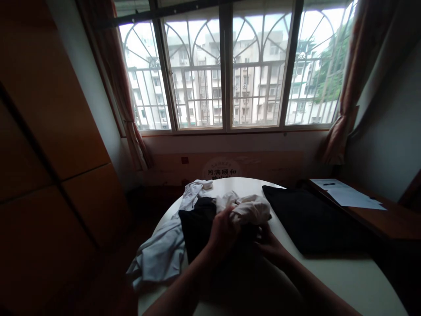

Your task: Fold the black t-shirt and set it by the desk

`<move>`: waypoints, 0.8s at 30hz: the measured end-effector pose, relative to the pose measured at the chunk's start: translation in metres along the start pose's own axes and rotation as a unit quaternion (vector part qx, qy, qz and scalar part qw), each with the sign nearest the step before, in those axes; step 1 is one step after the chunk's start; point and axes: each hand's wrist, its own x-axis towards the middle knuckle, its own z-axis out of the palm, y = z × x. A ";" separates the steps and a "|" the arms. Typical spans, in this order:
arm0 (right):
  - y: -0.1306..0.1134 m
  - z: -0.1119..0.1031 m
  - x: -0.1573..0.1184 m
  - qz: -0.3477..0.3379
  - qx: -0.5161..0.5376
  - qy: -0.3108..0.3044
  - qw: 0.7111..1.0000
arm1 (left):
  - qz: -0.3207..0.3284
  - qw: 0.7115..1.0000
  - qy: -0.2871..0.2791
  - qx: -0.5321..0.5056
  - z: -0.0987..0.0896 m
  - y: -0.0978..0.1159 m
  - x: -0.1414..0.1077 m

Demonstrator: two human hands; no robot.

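Note:
A bunched off-white cloth is held up above the table, over a black garment. Whether the two are one piece I cannot tell. My left hand is closed on the near left side of the off-white cloth. Lower and to the right, my right hand has its fingers curled at dark fabric just under the bundle; its fingertips are partly lost in shadow. A crumpled pale blue-grey garment lies left of the black one and hangs over the table's edge. A white cloth lies behind it.
The round white table spreads in front of me. Flat dark fabric lies on its right side. A wooden desk with paper sheets stands to the right. Wooden cabinet doors rise at left, and a barred window is ahead.

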 end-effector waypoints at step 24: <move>-0.049 0.009 -0.003 -0.066 -0.295 0.034 0.952 | -0.310 0.865 -0.012 0.395 -0.135 -0.093 0.053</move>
